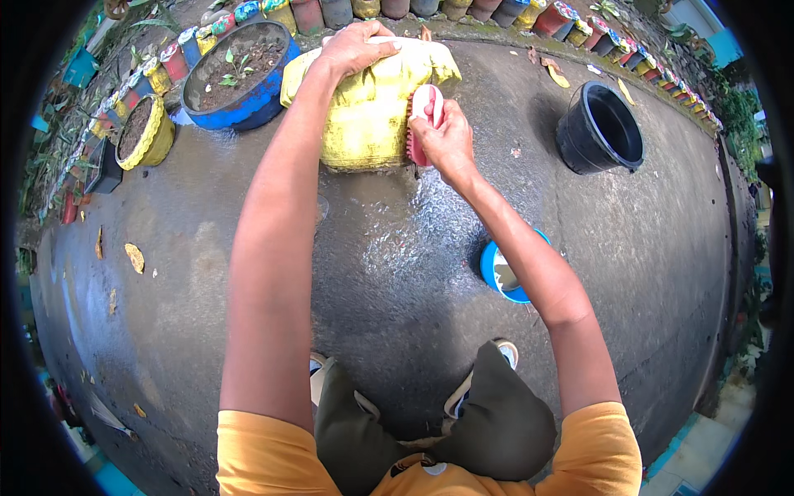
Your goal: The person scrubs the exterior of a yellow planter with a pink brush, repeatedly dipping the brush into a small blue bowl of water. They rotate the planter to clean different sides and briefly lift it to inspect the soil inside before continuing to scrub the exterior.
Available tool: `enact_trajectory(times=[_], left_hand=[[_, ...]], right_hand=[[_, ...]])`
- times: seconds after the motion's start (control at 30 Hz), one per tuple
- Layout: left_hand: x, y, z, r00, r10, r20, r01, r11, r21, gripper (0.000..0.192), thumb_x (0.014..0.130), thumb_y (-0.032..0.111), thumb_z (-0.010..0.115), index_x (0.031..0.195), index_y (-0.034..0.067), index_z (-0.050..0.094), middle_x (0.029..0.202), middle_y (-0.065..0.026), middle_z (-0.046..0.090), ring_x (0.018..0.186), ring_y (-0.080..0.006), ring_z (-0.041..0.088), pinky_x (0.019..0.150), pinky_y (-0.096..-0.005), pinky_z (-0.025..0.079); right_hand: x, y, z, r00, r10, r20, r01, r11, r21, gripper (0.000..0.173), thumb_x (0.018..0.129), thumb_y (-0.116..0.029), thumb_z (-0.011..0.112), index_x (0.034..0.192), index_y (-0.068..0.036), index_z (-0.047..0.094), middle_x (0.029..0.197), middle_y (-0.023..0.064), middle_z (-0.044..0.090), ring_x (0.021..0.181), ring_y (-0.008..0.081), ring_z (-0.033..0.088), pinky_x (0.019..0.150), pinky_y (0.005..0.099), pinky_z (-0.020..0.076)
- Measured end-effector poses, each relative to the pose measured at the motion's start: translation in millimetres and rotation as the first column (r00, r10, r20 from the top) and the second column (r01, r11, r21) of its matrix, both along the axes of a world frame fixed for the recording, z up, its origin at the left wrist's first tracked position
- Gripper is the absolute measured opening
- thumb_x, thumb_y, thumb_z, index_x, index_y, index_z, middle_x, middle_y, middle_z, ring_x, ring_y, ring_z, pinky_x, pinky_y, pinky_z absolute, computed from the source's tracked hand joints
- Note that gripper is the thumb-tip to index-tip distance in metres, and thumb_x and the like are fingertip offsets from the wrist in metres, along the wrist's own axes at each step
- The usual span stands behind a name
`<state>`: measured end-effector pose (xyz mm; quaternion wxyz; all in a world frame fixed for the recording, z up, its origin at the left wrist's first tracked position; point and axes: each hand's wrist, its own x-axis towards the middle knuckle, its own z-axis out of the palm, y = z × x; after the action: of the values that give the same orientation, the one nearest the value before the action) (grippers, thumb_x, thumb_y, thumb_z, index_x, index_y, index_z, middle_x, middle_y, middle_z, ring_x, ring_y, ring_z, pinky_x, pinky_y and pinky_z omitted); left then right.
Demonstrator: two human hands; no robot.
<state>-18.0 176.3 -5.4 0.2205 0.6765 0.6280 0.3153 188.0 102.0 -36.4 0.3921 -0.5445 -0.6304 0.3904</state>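
A yellow-painted pot (366,127) with dark stains rests on wet concrete in front of me. My left hand (358,49) lies over its top edge with the fingers spread, steadying contact at the far side. In my right hand (448,137) is a scrub brush (425,99) with a white and pink back and red bristles. The bristles face the pot's right side and appear to touch it. Below my right forearm sits a small blue tub (495,273) holding cloudy liquid, partly hidden by the arm.
A black bucket (598,130) stands on the right. To the left are a blue round planter (248,111) with a seedling and a yellow scalloped pot (155,139) of soil. Painted bottles (307,15) edge the garden bed. Dry leaves (134,258) lie on the concrete (260,180).
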Motion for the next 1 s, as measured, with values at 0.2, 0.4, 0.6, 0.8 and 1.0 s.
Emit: enact_trajectory(times=[0.2, 0.4, 0.6, 0.8, 1.0], left_hand=[[3, -8, 5, 1.000, 0.029, 0.003, -0.029, 0.999, -0.016, 0.039, 0.080, 0.039, 0.072, 0.107, 0.013, 0.067, 0.106, -0.0082, 0.068, 0.101, -0.0197, 0.061, 0.090, -0.0323, 0.046], [4, -11, 4, 0.996, 0.046, 0.074, -0.040, 0.995, -0.088, 0.038, 0.079, 0.040, 0.069, 0.108, 0.015, 0.068, 0.112, -0.0104, 0.067, 0.108, -0.0241, 0.061, 0.094, -0.0355, 0.045], [10, -15, 9, 0.997, 0.056, -0.057, -0.058, 0.998, -0.029, 0.036, 0.087, 0.032, 0.065, 0.116, 0.011, 0.065, 0.110, -0.0040, 0.067, 0.099, -0.0136, 0.061, 0.092, -0.0296, 0.045], [14, -18, 14, 1.000, 0.020, 0.008, -0.019, 0.998, -0.065, 0.038, 0.088, 0.030, 0.063, 0.123, 0.015, 0.063, 0.120, -0.0041, 0.064, 0.109, -0.0154, 0.059, 0.099, -0.0294, 0.042], [16, -19, 15, 0.992, -0.003, 0.124, 0.015, 0.995, -0.094, 0.038, 0.087, 0.026, 0.067, 0.122, 0.013, 0.064, 0.114, -0.0021, 0.066, 0.103, -0.0120, 0.060, 0.094, -0.0267, 0.044]], right_hand=[[3, 1, -11, 0.994, -0.056, -0.094, 0.063, 0.996, 0.067, 0.036, 0.076, -0.022, 0.066, 0.100, 0.001, 0.051, 0.096, 0.0238, 0.065, 0.089, 0.0330, 0.066, 0.082, 0.0401, 0.0505], [98, -11, -19, 0.992, 0.056, -0.116, -0.092, 0.938, -0.334, 0.029, 0.081, -0.008, 0.068, 0.105, -0.003, 0.052, 0.082, 0.0056, 0.061, 0.073, 0.0104, 0.060, 0.064, 0.0284, 0.0511], [238, -66, -64, 0.943, -0.205, -0.263, 0.052, 0.869, -0.492, 0.025, 0.082, 0.003, 0.060, 0.104, -0.003, 0.052, 0.084, 0.0052, 0.062, 0.072, 0.0128, 0.062, 0.064, 0.0283, 0.0539], [284, -141, -168, 0.912, -0.352, -0.210, 0.117, 0.714, -0.690, 0.018, 0.079, 0.004, 0.061, 0.093, -0.007, 0.056, 0.084, 0.0051, 0.064, 0.072, 0.0143, 0.063, 0.064, 0.0288, 0.0533], [269, -132, -202, 0.888, -0.456, -0.068, 0.248, 0.596, -0.763, 0.024, 0.082, 0.002, 0.060, 0.105, -0.004, 0.057, 0.084, 0.0061, 0.065, 0.065, 0.0149, 0.063, 0.057, 0.0296, 0.0525]])
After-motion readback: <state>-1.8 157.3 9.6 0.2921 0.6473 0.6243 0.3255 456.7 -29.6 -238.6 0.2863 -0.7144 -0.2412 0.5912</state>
